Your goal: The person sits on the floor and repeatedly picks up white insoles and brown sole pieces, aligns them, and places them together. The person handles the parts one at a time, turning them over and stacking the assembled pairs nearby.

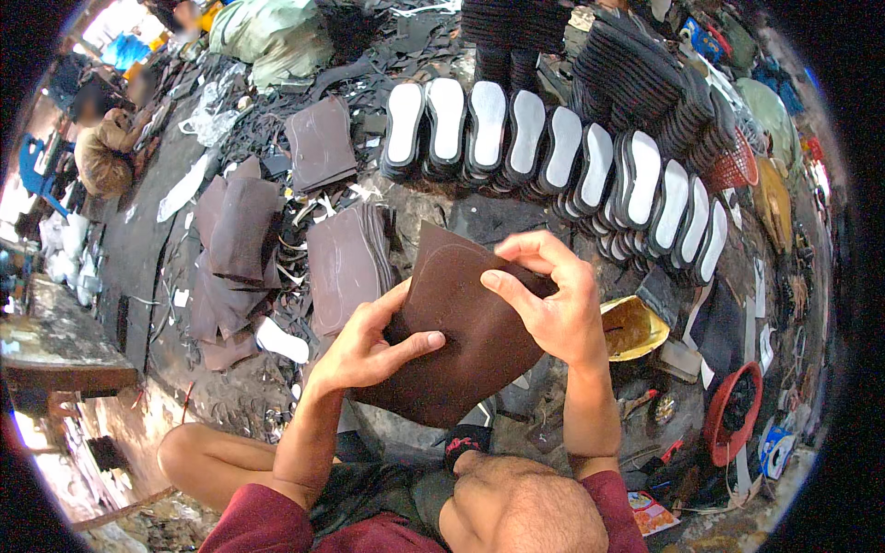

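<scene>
A dark brown sheet of sole material (456, 323) with a curved outline marked on it is held up in front of me. My left hand (373, 346) grips its left edge, thumb on top. My right hand (548, 300) pinches its upper right edge with fingers curled over it. Just left of the sheet lies a stack of similar brown sheets (346, 263) on the ground.
A curved row of black soles with white insoles (553, 152) stands beyond my hands. More brown sheets (240, 230) and another pile (321, 143) lie to the left among scraps. A yellow bowl (631, 327) and a red round basket (733, 410) sit at right. A person (101, 152) sits at far left.
</scene>
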{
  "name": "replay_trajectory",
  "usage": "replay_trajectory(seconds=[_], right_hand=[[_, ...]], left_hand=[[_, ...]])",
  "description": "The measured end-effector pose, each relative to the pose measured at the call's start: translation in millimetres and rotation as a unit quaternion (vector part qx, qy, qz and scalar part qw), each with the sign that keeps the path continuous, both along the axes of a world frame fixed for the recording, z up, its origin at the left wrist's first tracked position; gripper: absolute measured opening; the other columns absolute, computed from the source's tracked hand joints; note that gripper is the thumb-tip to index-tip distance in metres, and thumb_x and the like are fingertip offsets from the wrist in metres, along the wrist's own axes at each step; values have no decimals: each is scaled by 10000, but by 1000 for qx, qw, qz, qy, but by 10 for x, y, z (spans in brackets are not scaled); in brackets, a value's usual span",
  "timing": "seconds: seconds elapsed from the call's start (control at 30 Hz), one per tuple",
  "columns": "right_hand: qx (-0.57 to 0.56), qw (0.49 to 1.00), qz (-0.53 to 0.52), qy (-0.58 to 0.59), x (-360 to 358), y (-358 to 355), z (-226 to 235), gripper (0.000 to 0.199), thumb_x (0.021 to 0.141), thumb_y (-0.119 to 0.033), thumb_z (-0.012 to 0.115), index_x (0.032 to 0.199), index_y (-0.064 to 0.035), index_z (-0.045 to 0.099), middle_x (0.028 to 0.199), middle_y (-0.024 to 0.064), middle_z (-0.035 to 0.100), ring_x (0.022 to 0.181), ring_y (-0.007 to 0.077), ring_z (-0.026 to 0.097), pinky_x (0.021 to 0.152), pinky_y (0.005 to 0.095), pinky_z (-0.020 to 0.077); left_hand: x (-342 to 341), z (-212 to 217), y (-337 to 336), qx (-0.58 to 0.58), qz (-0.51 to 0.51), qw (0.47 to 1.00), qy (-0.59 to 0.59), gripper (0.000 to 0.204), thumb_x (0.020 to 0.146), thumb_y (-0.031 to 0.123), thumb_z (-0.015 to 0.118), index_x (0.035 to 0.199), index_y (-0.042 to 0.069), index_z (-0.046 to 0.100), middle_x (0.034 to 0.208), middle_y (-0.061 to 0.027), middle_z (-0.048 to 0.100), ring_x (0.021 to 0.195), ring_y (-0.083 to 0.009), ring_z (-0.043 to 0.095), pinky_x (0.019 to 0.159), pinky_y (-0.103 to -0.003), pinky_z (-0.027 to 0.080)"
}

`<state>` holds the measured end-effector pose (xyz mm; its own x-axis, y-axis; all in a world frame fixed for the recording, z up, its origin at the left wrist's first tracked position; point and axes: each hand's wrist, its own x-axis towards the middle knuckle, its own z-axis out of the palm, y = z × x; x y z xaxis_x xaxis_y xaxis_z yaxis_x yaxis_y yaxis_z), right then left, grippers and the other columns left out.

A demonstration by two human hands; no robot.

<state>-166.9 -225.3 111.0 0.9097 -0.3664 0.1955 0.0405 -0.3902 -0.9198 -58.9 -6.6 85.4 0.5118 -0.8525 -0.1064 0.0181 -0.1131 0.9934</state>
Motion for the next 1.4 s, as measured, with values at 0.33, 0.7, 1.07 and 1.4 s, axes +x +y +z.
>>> replay_trajectory(seconds=[0.33,0.7,1.07,1.4], right_hand=[[161,977,112,82,57,-167,-263,406,760,-114,836,1128,3,710,1037,107,731,938,165,686,822,301,550],[101,995,13,9,272,308,-756,355,854,-139,768,1182,-36,681,1058,98,720,893,134,667,765,276,538],[188,967,-168,27,-43,114,-1609,372,929,-112,679,1278,-7,603,1104,112,690,968,151,651,874,284,522],[174,960,-127,180,-291,901,-1841,306,910,-67,665,1213,-27,656,1029,83,718,885,131,665,778,273,516]], left_hand=[[30,-85,-23,41,-29,996,68,535,929,262,715,1335,-40,543,1175,-89,661,1090,-140,585,964,-322,480],[191,-502,214,154,263,947,102,373,862,383,749,920,14,756,901,-44,711,798,-125,623,741,-300,489],[1828,-1756,2378,-271,682,617,283,437,819,374,726,1151,97,667,1120,-93,674,991,-306,650,855,-491,517],[2718,-2899,1256,343,238,798,-436,560,839,142,550,1393,72,517,1420,-202,520,1312,-367,497,1107,-436,392]])
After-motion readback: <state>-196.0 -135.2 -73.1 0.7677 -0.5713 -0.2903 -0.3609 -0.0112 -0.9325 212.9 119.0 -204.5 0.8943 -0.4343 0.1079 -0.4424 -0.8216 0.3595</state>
